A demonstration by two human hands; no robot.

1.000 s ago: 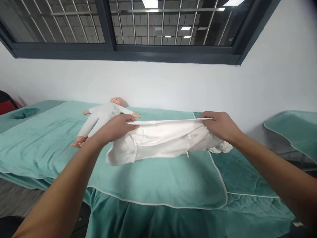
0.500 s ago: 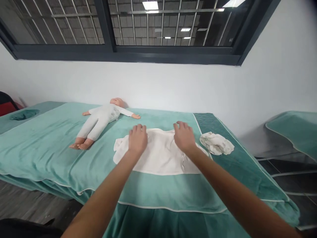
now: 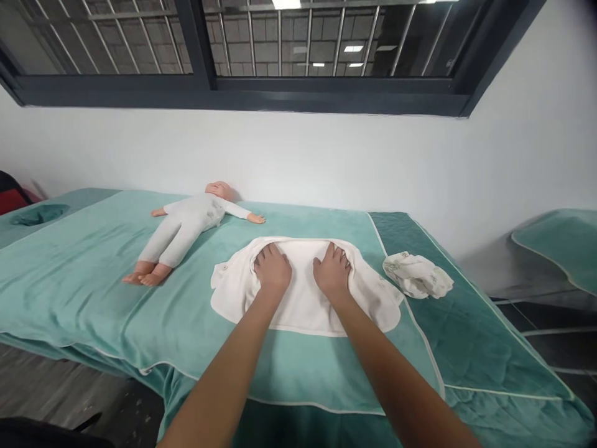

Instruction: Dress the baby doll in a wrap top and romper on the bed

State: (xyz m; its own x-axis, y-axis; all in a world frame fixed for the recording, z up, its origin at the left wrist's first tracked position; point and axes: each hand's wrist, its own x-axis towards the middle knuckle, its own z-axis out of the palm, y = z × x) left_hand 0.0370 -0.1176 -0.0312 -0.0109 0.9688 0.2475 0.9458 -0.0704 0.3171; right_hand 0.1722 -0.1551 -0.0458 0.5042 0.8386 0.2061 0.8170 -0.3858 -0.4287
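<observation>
A white baby garment [image 3: 303,314] is spread on the bed in front of me, its sides reaching out left and right. My left hand [image 3: 273,269] lies on it, fingers stretched forward and their tips partly under a fold of the cloth. Mirroring it, my right hand [image 3: 333,272] rests on the right half with fingers apart, the tips at another fold. To the right is a crumpled white printed cloth [image 3: 418,275]. A baby doll [image 3: 181,224] in a white suit lies on its back at the far left, arms out, feet bare.
Green covers [image 3: 93,274] are on the bed, which meets a white wall [image 3: 317,162] under a dark-framed barred window [image 3: 298,96]. At the right stands a metal frame [image 3: 559,331] with a green cover [image 3: 564,246]. A red and black object [image 3: 12,198] is at far left.
Both hands have come down onto the garment and closer together, fingertips now under its folds. The garment's upper part now spreads wider and rounder. The view has shifted slightly.
</observation>
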